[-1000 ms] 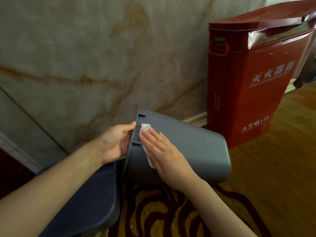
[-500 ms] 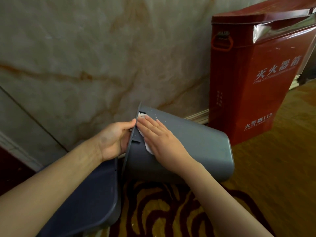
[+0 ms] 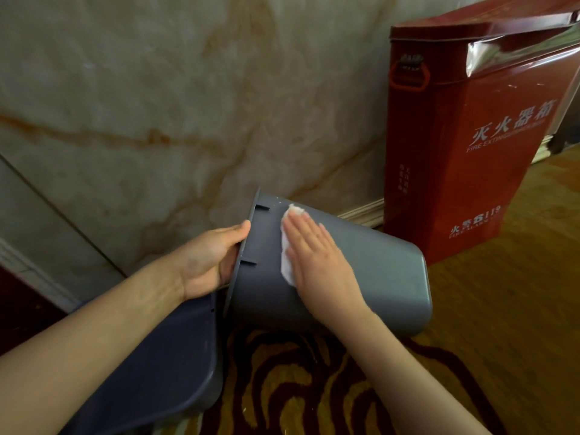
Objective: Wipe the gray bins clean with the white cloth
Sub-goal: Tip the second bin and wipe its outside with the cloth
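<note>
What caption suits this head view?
Left hand steadies a tipped gray bin while right hand presses white cloth against it.

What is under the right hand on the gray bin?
A white cloth lies pressed flat under the right hand against the gray bin. Most of it is covered; only its edges show.

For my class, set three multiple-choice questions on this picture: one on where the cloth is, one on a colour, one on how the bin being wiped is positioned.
1. Where is the white cloth?
A. On the carpet
B. Under the right hand on the bin's outer wall
C. Inside the bin

2. What colour is the fire extinguisher box?
A. Red
B. Green
C. Blue

3. How is the gray bin positioned?
A. Upright on the floor
B. Upside down on a shelf
C. Tipped on its side, its rim gripped by the left hand

Answers: B, the cloth peeks out beside the flat palm; A, its panels are red; C, its rim faces left.
</note>
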`<state>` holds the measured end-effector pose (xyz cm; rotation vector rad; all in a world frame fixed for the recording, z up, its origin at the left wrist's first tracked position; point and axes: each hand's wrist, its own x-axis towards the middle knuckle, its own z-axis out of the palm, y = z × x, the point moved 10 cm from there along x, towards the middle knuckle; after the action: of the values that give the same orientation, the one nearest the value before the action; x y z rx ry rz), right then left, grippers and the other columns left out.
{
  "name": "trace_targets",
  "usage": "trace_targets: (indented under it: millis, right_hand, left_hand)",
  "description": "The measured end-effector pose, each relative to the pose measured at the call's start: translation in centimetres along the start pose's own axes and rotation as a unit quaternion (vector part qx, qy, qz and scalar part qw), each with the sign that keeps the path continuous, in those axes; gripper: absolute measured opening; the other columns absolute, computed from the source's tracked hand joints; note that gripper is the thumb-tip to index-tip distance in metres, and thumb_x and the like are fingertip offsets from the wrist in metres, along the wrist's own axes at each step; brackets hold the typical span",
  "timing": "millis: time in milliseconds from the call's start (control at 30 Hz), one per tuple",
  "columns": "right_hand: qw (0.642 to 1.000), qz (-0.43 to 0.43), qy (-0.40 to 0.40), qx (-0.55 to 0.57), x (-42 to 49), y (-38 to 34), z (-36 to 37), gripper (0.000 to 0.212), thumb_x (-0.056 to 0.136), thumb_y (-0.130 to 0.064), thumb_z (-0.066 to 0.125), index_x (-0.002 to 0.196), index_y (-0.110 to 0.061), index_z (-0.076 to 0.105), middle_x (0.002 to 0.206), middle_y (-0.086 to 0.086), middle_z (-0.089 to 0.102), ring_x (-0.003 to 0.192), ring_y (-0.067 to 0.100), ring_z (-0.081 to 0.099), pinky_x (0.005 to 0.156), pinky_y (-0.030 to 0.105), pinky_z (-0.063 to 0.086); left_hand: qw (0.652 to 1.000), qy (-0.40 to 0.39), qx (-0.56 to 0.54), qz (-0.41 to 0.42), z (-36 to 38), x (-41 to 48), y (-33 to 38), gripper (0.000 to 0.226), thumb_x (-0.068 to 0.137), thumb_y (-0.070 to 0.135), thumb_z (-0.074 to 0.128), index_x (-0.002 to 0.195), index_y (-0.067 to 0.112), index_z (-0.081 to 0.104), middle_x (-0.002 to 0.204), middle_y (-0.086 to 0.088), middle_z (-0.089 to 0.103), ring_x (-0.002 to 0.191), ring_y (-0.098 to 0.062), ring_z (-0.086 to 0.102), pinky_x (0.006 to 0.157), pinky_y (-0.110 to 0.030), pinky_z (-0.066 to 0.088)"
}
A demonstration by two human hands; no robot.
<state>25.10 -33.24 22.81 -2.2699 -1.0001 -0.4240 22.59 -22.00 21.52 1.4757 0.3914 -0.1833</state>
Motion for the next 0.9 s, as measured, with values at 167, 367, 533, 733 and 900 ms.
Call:
trace_targets:
  millis: [167, 367, 533, 733, 900]
  right_hand:
    - [0.988, 0.156, -0.009, 0.010, -0.6, 7.3, -1.4, 0.046, 0.099, -0.018, 0.026, 0.143, -0.008, 0.024, 0.153, 0.009, 0.027, 0.142, 0.019, 0.019, 0.117, 0.032, 0.011]
    - [0.978, 0.204, -0.008, -0.036, -5.7, 9.5, -2.5, 0.048, 0.098, -0.017, 0.024, 0.145, -0.009, 0.018, 0.155, 0.009, 0.022, 0.144, 0.019, 0.015, 0.119, 0.033, 0.012]
    - [0.979, 0.194, -0.014, -0.057, -8.3, 7.9, -2.0, 0.053, 0.097, -0.015, 0.022, 0.146, -0.012, 0.005, 0.158, 0.007, 0.010, 0.145, 0.017, 0.001, 0.119, 0.032, 0.004]
    - [0.996, 0.088, -0.008, -0.024, -5.1, 4.1, -2.6, 0.050, 0.099, -0.023, 0.028, 0.146, -0.016, 0.011, 0.157, 0.001, 0.010, 0.144, 0.012, -0.001, 0.116, 0.026, -0.005]
    - [0.999, 0.019, 0.016, 0.023, -0.5, -1.3, -2.7, 0.047, 0.099, -0.020, 0.033, 0.144, -0.010, 0.023, 0.154, 0.007, 0.024, 0.144, 0.020, 0.016, 0.119, 0.034, 0.005]
  left_hand:
    - [1.000, -0.005, 0.025, -0.015, -0.5, -0.8, -0.9, 0.038, 0.096, 0.031, 0.035, 0.106, 0.015, 0.067, 0.106, -0.007, 0.073, 0.098, -0.021, 0.069, 0.075, -0.033, 0.059]
    - [0.999, -0.025, -0.028, -0.039, -0.7, -0.9, 0.1, 0.048, 0.083, 0.047, 0.043, 0.090, 0.011, 0.075, 0.084, -0.009, 0.072, 0.074, -0.020, 0.071, 0.066, -0.032, 0.059]
    - [0.995, 0.091, 0.003, -0.045, -0.7, 1.4, 2.0, 0.052, 0.093, 0.048, 0.033, 0.098, 0.008, 0.066, 0.081, -0.011, 0.074, 0.073, -0.024, 0.071, 0.063, -0.034, 0.056]
    - [0.989, 0.109, 0.093, -0.017, 0.6, 1.4, 2.9, 0.045, 0.092, 0.047, 0.039, 0.092, 0.011, 0.067, 0.074, -0.004, 0.076, 0.068, -0.017, 0.072, 0.054, -0.028, 0.055]
    - [0.996, 0.046, 0.071, -0.010, 2.0, 0.3, 1.8, 0.049, 0.093, 0.045, 0.035, 0.104, 0.010, 0.068, 0.100, -0.009, 0.075, 0.095, -0.022, 0.069, 0.076, -0.033, 0.055]
